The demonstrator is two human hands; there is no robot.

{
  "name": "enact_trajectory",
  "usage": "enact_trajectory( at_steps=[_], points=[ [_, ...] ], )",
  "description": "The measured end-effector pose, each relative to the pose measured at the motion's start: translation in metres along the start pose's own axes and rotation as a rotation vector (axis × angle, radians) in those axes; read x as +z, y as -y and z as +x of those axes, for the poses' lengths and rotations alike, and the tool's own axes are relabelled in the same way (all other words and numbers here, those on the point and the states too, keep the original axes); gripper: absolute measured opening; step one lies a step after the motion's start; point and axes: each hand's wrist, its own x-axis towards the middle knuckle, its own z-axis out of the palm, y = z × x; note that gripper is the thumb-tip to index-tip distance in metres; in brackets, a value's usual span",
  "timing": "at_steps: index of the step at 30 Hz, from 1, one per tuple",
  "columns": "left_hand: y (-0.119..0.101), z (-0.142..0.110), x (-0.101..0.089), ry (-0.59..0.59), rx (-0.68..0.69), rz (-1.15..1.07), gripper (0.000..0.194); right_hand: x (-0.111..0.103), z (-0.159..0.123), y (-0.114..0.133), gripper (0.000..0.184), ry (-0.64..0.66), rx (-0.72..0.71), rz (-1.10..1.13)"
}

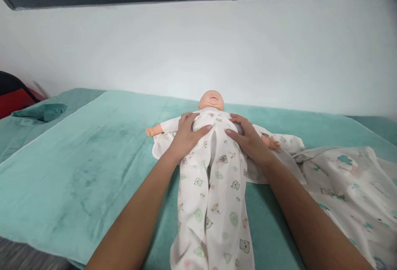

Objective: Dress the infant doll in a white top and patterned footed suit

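A baby doll (211, 99) lies on its back on a teal blanket (93, 154), head toward the wall. It wears a white onesie (214, 187) printed with small animals. My left hand (186, 134) rests flat on the left side of the doll's chest, fingers stretched out. My right hand (248, 137) lies flat on the right side of the chest, fingers together and extended. Both hands press the onesie's front edges, which stand slightly apart down the middle. The doll's bare arms stick out to each side.
A white patterned cloth (353, 191) lies crumpled to the right of the doll. A folded teal cloth (40, 112) sits at the far left, beside a red and black object (12, 94). A white wall rises behind the bed.
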Motion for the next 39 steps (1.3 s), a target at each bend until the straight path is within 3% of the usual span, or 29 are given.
enact_trajectory(
  at_steps=[4,7,10,13,17,20,23,25,27,28,30,32,35,37,39],
  points=[
    [0.004,0.002,0.008,-0.122,0.112,0.009,0.032,0.001,-0.001,0.000,0.036,-0.010,0.001,0.059],
    [0.009,0.000,0.011,-0.216,0.211,0.050,0.022,0.006,-0.006,0.005,0.023,-0.123,-0.143,0.027],
    [0.013,-0.004,0.010,-0.259,0.288,0.083,0.027,0.009,-0.012,0.011,0.019,-0.260,-0.236,0.041],
    [0.014,-0.006,0.010,-0.270,0.261,0.085,0.032,0.007,-0.020,0.014,0.027,-0.271,-0.151,0.143],
    [0.014,-0.009,0.009,-0.258,0.152,0.099,0.033,0.001,-0.028,0.012,0.043,-0.173,0.033,0.151],
    [0.017,-0.014,-0.001,-0.158,0.086,0.128,0.035,-0.005,-0.033,0.008,0.048,-0.014,0.113,0.103],
    [0.023,-0.027,-0.024,0.104,0.023,0.096,0.037,-0.015,-0.039,0.007,0.040,0.150,0.116,0.050],
    [0.027,-0.039,-0.040,0.309,-0.021,0.038,0.050,-0.022,-0.045,0.009,0.034,0.264,0.096,0.045],
    [0.031,-0.051,-0.050,0.412,-0.048,0.012,0.069,-0.027,-0.054,0.011,0.043,0.344,0.109,0.050],
    [0.033,-0.057,-0.051,0.406,-0.051,0.025,0.070,-0.027,-0.059,0.012,0.045,0.359,0.129,0.042],
    [0.036,-0.067,-0.045,0.297,-0.019,0.109,0.051,-0.022,-0.069,0.014,0.035,0.327,0.143,0.003],
    [0.038,-0.077,-0.031,0.129,0.053,0.236,0.027,-0.012,-0.080,0.015,0.027,0.198,0.101,-0.042],
    [0.037,-0.089,-0.011,-0.067,0.080,0.337,0.015,0.003,-0.095,0.014,0.021,-0.065,0.047,-0.065],
    [0.033,-0.097,-0.008,-0.073,0.026,0.231,0.014,0.007,-0.102,0.015,0.010,-0.141,0.085,-0.050],
    [0.028,-0.106,-0.014,0.028,-0.018,0.056,0.018,0.006,-0.109,0.018,0.013,-0.088,0.128,-0.013]
  ],
)
